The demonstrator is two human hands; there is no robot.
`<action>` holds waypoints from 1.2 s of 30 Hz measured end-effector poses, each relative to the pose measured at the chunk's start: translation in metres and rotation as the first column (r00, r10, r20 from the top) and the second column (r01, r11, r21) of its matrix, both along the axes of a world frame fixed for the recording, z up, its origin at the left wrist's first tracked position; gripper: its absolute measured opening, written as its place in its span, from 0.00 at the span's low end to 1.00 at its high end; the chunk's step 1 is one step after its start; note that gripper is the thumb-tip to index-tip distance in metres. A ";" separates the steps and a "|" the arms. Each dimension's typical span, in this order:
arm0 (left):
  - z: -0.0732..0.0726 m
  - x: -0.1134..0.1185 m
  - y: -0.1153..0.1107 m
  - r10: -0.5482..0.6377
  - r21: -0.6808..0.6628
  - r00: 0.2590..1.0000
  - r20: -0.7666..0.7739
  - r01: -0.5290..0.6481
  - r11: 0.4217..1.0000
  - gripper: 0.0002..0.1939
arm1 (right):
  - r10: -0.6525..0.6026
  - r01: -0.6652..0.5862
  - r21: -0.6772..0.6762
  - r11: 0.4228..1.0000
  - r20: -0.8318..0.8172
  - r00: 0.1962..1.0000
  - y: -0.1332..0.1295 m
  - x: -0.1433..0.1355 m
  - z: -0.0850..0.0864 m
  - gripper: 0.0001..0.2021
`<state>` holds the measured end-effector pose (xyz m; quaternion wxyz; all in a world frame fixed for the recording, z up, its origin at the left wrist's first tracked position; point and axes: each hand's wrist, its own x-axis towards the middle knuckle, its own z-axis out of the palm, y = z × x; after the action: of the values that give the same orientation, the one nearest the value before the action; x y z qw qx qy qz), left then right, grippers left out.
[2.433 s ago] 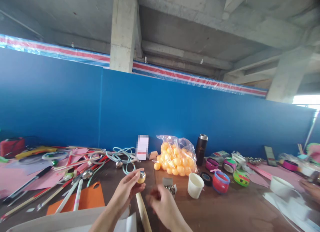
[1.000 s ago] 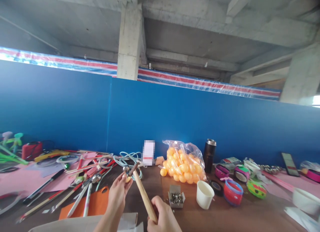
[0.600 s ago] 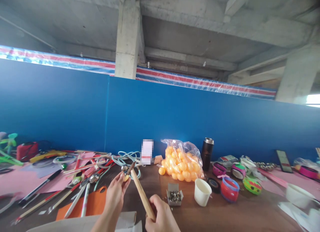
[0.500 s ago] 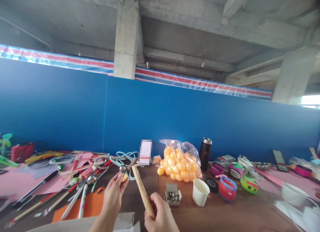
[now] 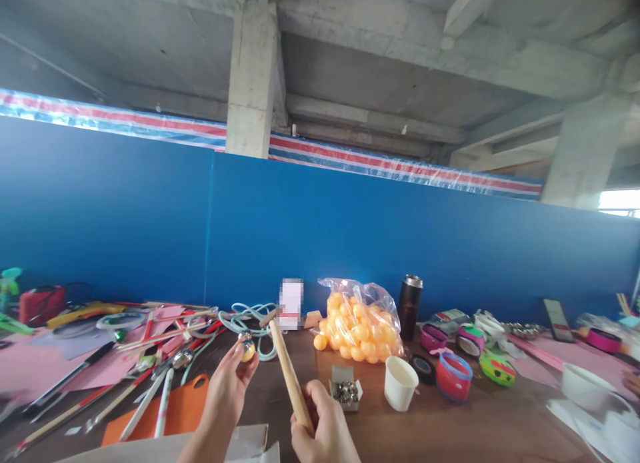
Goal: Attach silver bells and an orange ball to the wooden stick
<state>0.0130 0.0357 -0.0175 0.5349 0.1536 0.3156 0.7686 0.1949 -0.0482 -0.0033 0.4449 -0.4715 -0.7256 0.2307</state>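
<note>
My left hand point(image 5: 227, 383) pinches an orange ball point(image 5: 248, 352) between thumb and fingers. A shiny silver piece point(image 5: 245, 338) sits at the top of the ball; I cannot tell whether the two are joined. My right hand point(image 5: 325, 423) is wrapped round the wooden handle of a hammer point(image 5: 290, 376). The hammer's small brownish head is raised just above and to the right of the ball, apart from it. Right of the hammer stands a small open box point(image 5: 345, 404) with shiny metal pieces inside.
Behind my hands lies a clear bag of orange balls point(image 5: 360, 326). A paper cup point(image 5: 401, 383), a black bottle point(image 5: 410, 308) and tape rolls stand to the right. Leftward are an orange sheet point(image 5: 185, 410), pens and sticks. A blue partition point(image 5: 370, 230) runs behind the table.
The hammer has shifted slightly right and its head has moved up, away from the ball. My left hand keeps its grip in about the same spot.
</note>
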 end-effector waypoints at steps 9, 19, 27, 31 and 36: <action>-0.001 -0.001 0.002 -0.012 0.040 0.999 0.030 0.011 0.999 0.09 | 0.045 -0.043 -0.023 0.999 0.094 0.994 -0.009 -0.003 0.008 0.12; -0.005 -0.004 0.005 0.049 -0.025 0.999 -0.006 -0.049 0.998 0.06 | 0.028 -0.027 -0.011 1.000 0.156 0.987 -0.007 -0.003 0.001 0.12; -0.005 -0.003 0.004 0.076 -0.102 0.997 -0.019 -0.078 0.992 0.05 | 0.005 -0.015 0.043 0.999 0.221 0.975 -0.011 -0.003 0.002 0.13; -0.004 -0.003 0.003 0.069 -0.117 0.997 -0.034 -0.072 0.991 0.06 | -0.015 0.002 0.050 0.999 0.256 0.967 -0.012 -0.005 0.001 0.14; -0.004 -0.004 0.002 0.065 -0.097 0.997 -0.032 -0.068 0.993 0.08 | -0.011 -0.005 0.055 0.998 0.274 0.962 -0.013 -0.008 -0.002 0.15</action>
<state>0.0092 0.0378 -0.0214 0.5113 0.1278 0.3656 0.7672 0.1873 -0.0608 -0.0053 0.3533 -0.4876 -0.7856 0.1424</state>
